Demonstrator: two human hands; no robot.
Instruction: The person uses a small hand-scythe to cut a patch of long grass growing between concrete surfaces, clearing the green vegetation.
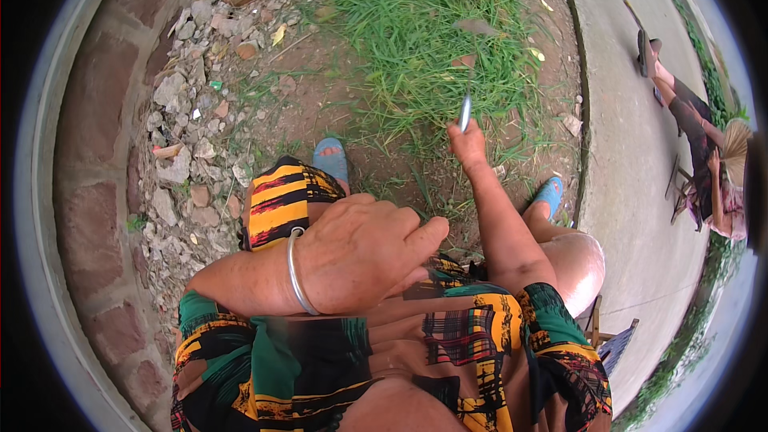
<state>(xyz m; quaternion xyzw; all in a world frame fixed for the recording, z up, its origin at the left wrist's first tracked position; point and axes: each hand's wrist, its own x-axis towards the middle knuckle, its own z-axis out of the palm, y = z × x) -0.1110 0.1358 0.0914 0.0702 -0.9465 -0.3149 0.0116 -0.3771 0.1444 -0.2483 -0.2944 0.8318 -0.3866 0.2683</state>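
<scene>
My right hand [469, 143] grips the metal handle of a small hand tool [465, 111], held over a heap of cut green grass [414, 54] on bare soil. The tool's thin shaft points away from me, and its far end is blurred, so I cannot tell its exact kind. My left hand [366, 246], with a silver bangle [294, 273] at the wrist, hovers before my body, back upward. Its fingers bend under and the palm is hidden; nothing shows in it. Blue slippers [329, 155] are on my feet, either side of the heap's near edge.
Broken stone rubble [174, 156] lies along the left beside a stone-block wall [93, 234]. To the right, a raised concrete path [630, 162] begins at a straight edge. On it a seated person [702, 150] holds a hand fan [735, 147]. Part of a folding seat [618, 345] stands behind my right knee.
</scene>
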